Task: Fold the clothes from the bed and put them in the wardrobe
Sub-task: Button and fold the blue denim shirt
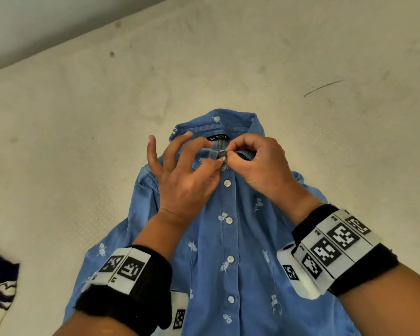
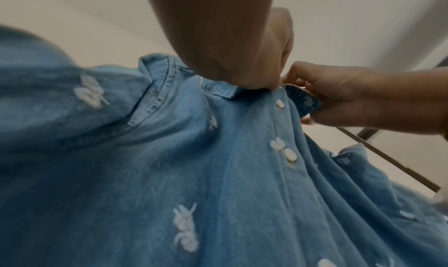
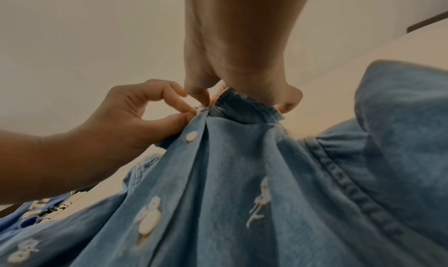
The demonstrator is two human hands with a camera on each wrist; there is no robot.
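Observation:
A blue denim shirt (image 1: pixel 243 238) with small white embroidered flowers and white buttons lies front-up on the cream bed sheet (image 1: pixel 83 141), collar away from me. Both hands meet at the collar's top button. My left hand (image 1: pixel 187 175) pinches the placket edge beside that button with thumb and forefinger, its other fingers spread. My right hand (image 1: pixel 257 161) pinches the collar band from the other side, fingers curled. In the left wrist view the left hand (image 2: pixel 232 47) and the right hand (image 2: pixel 358 98) hold the shirt (image 2: pixel 194 165) at the collar. The right wrist view shows both pinches on the shirt (image 3: pixel 242 185).
A knitted garment (image 1: pixel 0 282) with dark and cream stripes lies at the left edge of the bed. The sheet stretches bare beyond the collar up to a pale wall (image 1: pixel 46 20) at the top left.

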